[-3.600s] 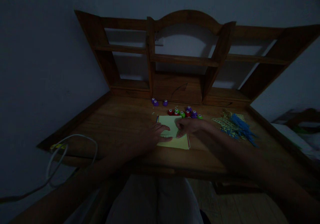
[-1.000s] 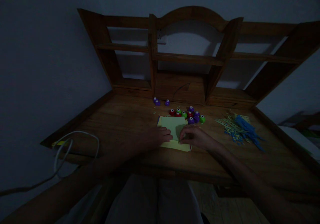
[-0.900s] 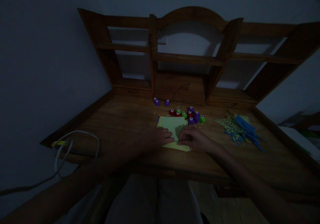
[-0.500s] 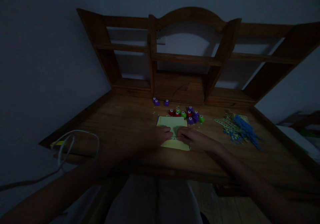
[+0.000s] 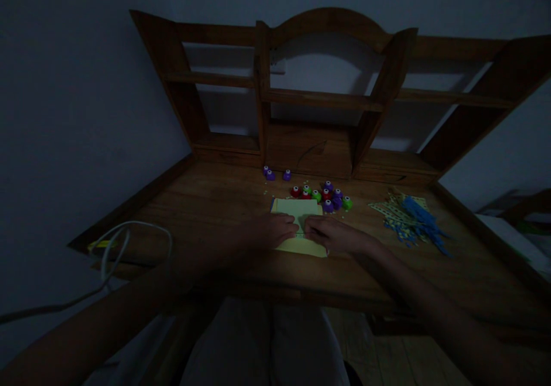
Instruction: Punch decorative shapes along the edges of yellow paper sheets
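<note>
A pale green sheet of paper (image 5: 296, 207) lies on a stack of yellow paper (image 5: 303, 249) near the front of the desk. My left hand (image 5: 275, 231) is closed at the left part of the green sheet's near edge, fingers curled over it. Opposite it, my right hand (image 5: 323, 231) pinches the same edge with thumb and bent fingers. Between the hands, a narrow strip with small dark marks shows along that edge. The fingertips hide part of the sheet, and the dim light blurs detail.
Behind the paper sit several red, green and purple round pieces with white tops (image 5: 326, 195). A few purple ones (image 5: 270, 175) stand farther back. Blue and yellow strips (image 5: 415, 219) lie in a heap at right. A white cable (image 5: 144, 223) loops at left. A wooden shelf unit (image 5: 321, 99) rises behind.
My left hand's fingers, spread on the sheet earlier, are now curled at its near edge. My right hand has come closer to the left, and a marked strip shows between them.
</note>
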Demonstrator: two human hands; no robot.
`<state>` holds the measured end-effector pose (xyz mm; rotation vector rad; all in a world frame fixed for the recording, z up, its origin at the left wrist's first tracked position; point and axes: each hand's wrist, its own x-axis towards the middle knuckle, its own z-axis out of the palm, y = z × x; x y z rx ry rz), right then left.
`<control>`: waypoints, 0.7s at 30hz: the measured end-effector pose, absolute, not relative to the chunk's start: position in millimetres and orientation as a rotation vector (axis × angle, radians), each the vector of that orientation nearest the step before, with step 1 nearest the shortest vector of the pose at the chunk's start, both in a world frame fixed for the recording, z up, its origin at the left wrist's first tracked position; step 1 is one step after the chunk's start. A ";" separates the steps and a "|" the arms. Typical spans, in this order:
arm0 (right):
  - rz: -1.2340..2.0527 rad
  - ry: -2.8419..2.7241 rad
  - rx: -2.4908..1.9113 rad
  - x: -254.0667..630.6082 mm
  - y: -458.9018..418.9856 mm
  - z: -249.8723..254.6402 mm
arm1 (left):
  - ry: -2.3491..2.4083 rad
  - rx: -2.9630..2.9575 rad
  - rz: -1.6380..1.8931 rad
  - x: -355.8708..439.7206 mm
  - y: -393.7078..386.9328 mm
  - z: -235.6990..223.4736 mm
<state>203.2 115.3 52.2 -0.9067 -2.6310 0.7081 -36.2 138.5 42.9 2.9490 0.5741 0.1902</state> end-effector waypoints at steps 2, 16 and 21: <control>0.711 -2.635 -0.916 203.6 116.4 51.2 | 0.577 2.959 0.171 -35.7 138.8 44.0; 0.726 -2.656 -0.928 204.2 121.1 48.5 | 0.552 2.858 0.261 -34.7 145.6 42.0; 0.702 -2.653 -0.956 203.8 118.7 49.3 | 0.714 2.834 0.312 -33.4 135.9 45.3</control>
